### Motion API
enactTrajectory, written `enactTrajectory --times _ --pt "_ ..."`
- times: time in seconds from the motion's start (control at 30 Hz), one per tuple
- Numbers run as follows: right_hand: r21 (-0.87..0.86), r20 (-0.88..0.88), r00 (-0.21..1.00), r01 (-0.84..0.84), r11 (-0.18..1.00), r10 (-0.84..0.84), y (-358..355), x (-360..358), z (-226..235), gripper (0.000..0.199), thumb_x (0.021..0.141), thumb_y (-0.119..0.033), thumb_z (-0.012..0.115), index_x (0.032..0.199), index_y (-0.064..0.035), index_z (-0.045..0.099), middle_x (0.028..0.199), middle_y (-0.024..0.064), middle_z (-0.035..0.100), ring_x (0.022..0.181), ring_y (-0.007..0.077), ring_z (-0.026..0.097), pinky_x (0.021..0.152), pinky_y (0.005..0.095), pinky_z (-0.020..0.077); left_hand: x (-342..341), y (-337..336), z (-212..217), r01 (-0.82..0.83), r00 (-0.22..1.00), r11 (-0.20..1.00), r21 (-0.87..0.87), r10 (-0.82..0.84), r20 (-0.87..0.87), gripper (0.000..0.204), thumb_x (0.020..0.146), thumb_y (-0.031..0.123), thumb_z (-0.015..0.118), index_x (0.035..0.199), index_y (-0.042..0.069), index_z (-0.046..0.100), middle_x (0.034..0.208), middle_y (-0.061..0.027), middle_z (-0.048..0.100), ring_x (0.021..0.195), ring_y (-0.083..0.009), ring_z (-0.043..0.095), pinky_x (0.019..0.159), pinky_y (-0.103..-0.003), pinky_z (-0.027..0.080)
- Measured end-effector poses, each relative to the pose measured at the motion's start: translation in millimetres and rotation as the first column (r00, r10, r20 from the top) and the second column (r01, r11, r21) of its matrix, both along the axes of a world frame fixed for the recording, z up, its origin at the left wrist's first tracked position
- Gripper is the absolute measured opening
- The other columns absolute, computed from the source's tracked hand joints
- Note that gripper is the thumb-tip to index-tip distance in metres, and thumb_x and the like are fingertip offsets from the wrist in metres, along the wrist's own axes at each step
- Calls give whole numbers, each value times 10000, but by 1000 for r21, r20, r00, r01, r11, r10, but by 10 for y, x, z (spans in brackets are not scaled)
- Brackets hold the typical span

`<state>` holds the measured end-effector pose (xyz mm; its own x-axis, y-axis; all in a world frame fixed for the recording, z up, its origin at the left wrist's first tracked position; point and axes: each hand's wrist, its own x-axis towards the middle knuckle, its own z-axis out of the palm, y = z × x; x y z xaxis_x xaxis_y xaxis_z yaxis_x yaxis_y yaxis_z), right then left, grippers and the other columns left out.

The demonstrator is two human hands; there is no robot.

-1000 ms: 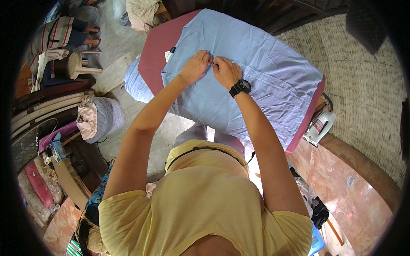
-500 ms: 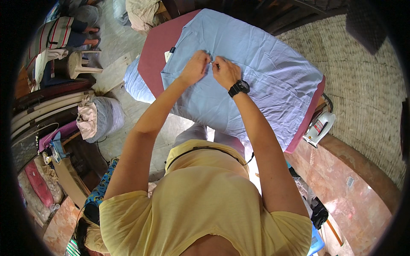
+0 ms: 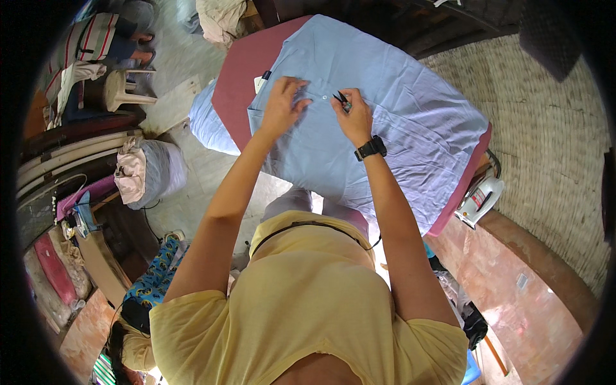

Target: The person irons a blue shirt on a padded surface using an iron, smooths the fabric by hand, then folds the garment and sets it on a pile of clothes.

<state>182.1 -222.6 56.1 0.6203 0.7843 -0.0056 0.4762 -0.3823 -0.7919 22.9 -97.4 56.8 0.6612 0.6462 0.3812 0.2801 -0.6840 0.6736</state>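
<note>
While the left hand (image 3: 282,106) presses the blue shirt (image 3: 385,109) flat (maroon table (image 3: 237,83)), the right hand (image 3: 353,115) grips small snips (image 3: 342,100).

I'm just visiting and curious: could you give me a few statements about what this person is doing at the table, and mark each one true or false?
1. A light blue shirt lies spread over the maroon table. True.
2. The right hand holds a small dark tool. True.
3. The left hand is lifted clear of the shirt. False: it rests on the fabric.
4. The black watch sits on the left wrist. False: on the right wrist.
5. The white iron stands on the shirt. False: it stands off the table's right edge.
</note>
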Motion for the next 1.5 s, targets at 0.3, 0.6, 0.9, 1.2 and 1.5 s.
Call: enactTrajectory --times 0.3,0.6,0.9,1.2,1.5 --pt "39 133 990 -44 998 39 -42 -69 -207 296 828 -253 721 1046 -104 588 927 57 648 828 226 660 719 385 510 -299 439 -368 -361 790 759 -542 558 254 77 900 61 672 872 -11 661 857 -39 673 781 -99 605 691 -267 489" --pt "11 118 992 -37 999 35 -24 -79 -183 331 828 -247 734 1066 -72 584 951 88 677 863 264 662 756 394 517 -1930 236 -607 -747 402 612 259 726 -558 252 750 127 766 968 32 683 1025 -150 636 995 -340 598 864 -425 476" --pt "-9 175 983 -53 999 54 -27 -75 -250 330 811 -220 717 1083 -111 565 961 45 644 854 217 659 729 393 509 -530 268 -205 -346 921 938 31 346 -179 96 819 6 670 906 32 639 988 -139 588 973 -346 547 817 -407 454" --pt "-12 165 986 -37 999 38 -30 -83 -251 359 810 -224 726 1103 -97 562 987 64 651 866 234 661 748 392 515 -301 335 -193 -66 997 998 4 66 32 65 847 -11 622 899 27 618 927 -121 598 888 -334 594 748 -441 485" --pt "-9 171 984 -40 999 41 -40 -83 -241 373 808 -234 742 1101 -87 566 992 84 665 887 257 659 762 390 520 -227 352 -300 -350 926 904 -244 373 55 62 894 44 610 929 15 567 934 -146 542 866 -361 560 769 -414 466"
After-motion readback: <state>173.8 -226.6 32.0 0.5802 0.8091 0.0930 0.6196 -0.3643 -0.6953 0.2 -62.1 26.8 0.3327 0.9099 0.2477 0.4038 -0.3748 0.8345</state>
